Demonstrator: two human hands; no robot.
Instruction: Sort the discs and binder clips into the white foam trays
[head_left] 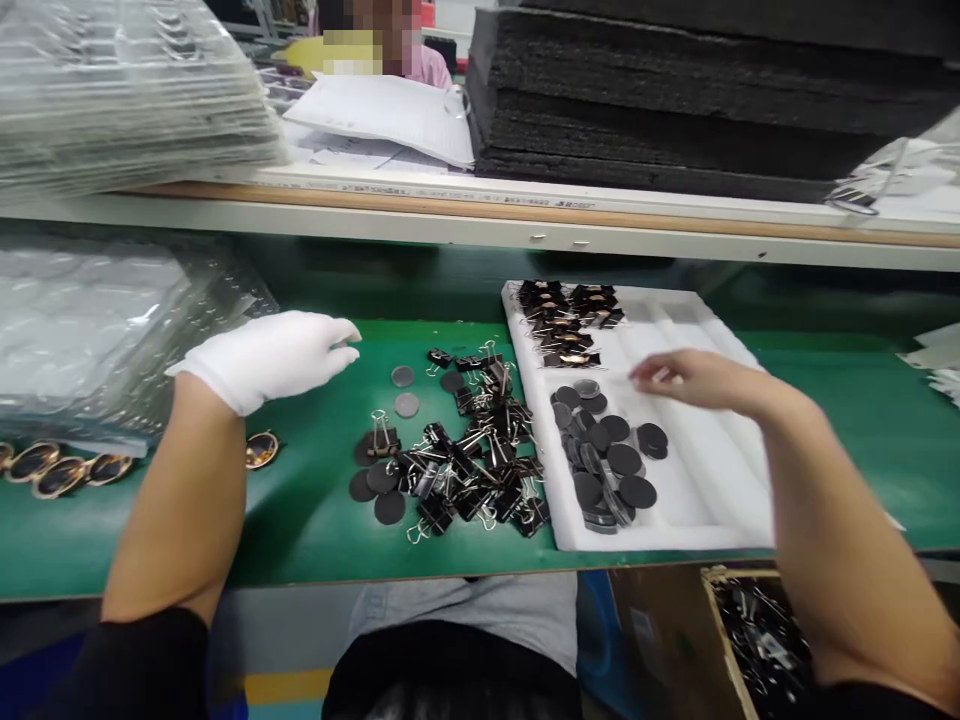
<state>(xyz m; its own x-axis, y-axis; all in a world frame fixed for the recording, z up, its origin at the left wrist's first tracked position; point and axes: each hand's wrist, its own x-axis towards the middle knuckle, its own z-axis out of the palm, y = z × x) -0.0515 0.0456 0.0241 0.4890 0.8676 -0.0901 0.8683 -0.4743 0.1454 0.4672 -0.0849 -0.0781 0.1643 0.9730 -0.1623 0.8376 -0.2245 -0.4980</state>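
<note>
My left hand (pixel 281 358), in a white glove, hovers over the green tabletop left of the loose binder clips (pixel 487 460). Its thumb and fingers are apart, and nothing shows between them. My bare right hand (pixel 697 380) is above the white foam tray (pixel 727 480), right of the round black discs (pixel 622 460). Its slightly blurred fingers are bent with a gap between them, and no held thing is visible. Black binder clips clamped on small gold-edged pieces (pixel 562 325) stand in two rows at the tray's far left. Two grey discs (pixel 406 404) lie near my left hand.
Stacked clear plastic trays (pixel 97 330) and gold-rimmed round pieces (pixel 60 475) are at left. A shelf edge (pixel 420 215) crosses above the bench, bearing black foam sheets (pixel 660 100). A box of clips (pixel 765 640) is below at right. Another person sits beyond.
</note>
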